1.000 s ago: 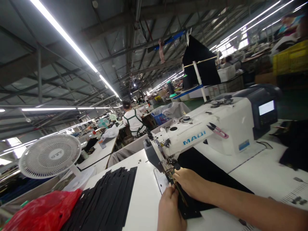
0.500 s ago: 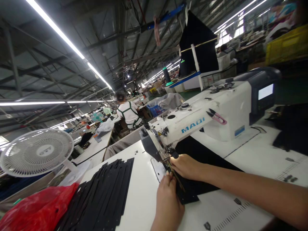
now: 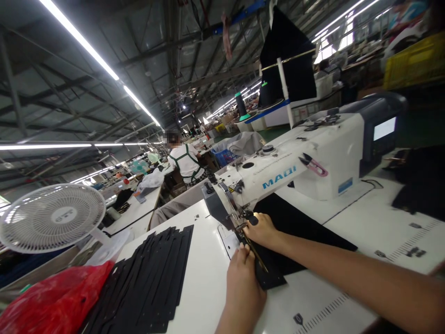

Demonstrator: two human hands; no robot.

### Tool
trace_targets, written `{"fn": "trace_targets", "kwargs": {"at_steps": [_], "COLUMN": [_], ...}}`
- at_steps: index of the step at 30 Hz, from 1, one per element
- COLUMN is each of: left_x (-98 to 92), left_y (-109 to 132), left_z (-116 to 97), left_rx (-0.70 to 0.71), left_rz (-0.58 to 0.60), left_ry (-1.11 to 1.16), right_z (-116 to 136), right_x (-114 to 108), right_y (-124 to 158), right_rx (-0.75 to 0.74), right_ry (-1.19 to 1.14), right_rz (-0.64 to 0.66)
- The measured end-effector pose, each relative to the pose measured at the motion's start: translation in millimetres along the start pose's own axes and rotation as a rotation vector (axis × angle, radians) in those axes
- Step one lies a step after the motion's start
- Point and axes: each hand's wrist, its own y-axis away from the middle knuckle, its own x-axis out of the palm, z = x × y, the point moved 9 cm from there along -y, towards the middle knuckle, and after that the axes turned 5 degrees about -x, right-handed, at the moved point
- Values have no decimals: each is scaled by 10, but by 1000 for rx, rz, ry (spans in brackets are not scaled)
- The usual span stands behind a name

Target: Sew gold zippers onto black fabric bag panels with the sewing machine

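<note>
A white sewing machine (image 3: 278,176) marked MAQI stands over a black fabric panel (image 3: 295,222). Along the panel's left edge, by the needle area, runs a gold-toothed zipper (image 3: 259,260). My left hand (image 3: 243,283) is closed, thumb and fingers pinching the near edge of the work beside the zipper. Close to the presser foot, my right hand (image 3: 262,229) has its fingers bent and pressed together on the black fabric; its fingertips are partly hidden by the machine head.
Black cut strips (image 3: 149,278) lie overlapped on the left of the table, next to a red plastic bag (image 3: 55,297). A white fan (image 3: 52,218) stands beyond them. Pink thread snips (image 3: 314,165) rest on the machine arm. A co-worker (image 3: 186,160) sits ahead.
The view has shifted slightly. Both hands stay at the machine head on the fabric, the right wrist a little lower in view; the panel's right corner lies slightly further right.
</note>
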Motion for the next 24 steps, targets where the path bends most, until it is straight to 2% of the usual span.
{"fn": "trace_targets", "kwargs": {"at_steps": [3, 5, 7, 10, 12, 14, 19, 24], "left_x": [-12, -15, -14, -19, -33, -50, -51, 7], "left_y": [16, 33, 51, 71, 72, 58, -26, -121], "left_z": [-4, -2, -11, -47, -62, -65, 1, 128], "left_rx": [-4, -14, -15, 6, 9, 8, 11, -6], "left_rz": [-22, -47, -75, -97, -93, -82, -56, -36], "left_ry": [-17, -22, -11, 19, 23, 15, -2, -2], "right_z": [3, 53, 141, 287, 298, 284, 331, 337], "right_x": [-83, -151, -179, -168, -157, -136, -196, -193], "right_y": [-22, 134, 411, 885, 1062, 1082, 911, 732], "right_rx": [18, -50, -200, -510, -605, -617, -637, -629], "right_ry": [-2, 1, -8, -66, -88, -84, -117, -189], "right_rz": [-48, -80, -96, -127, -160, -169, -191, -150]}}
